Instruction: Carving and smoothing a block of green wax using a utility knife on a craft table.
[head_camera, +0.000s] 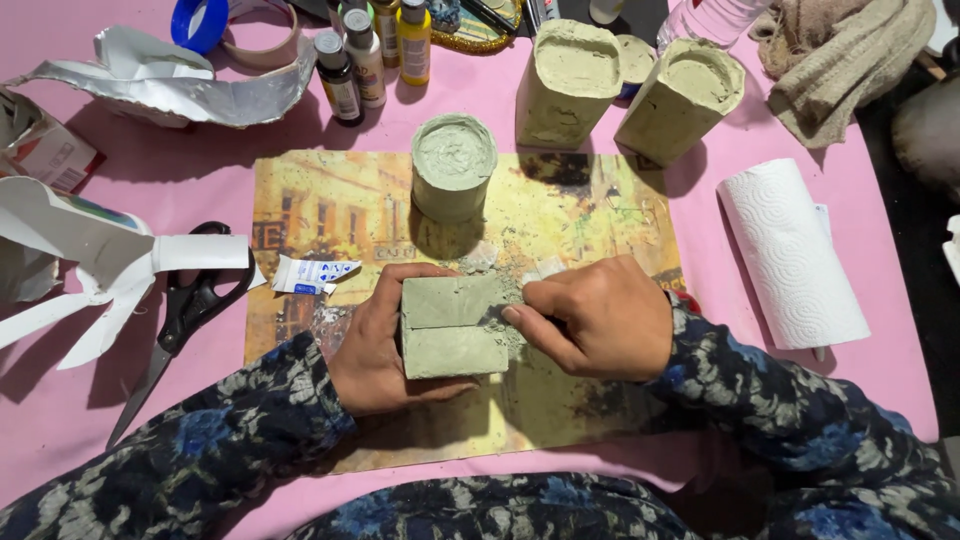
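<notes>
The grey-green block (453, 327) lay on the printed mat (580, 400), long axis running left to right. The left hand (375, 345) clamped its left end; the right hand (600, 315), fingers (525, 318) pinched together, touched its right edge.

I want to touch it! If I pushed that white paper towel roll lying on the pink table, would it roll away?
Probably yes: the paper towel roll lies on its round side, so a sideways push could roll it. It looks soft and light, likely squashing a bit if squeezed. Nothing touches it; both hands hold the grey-green block.
</notes>
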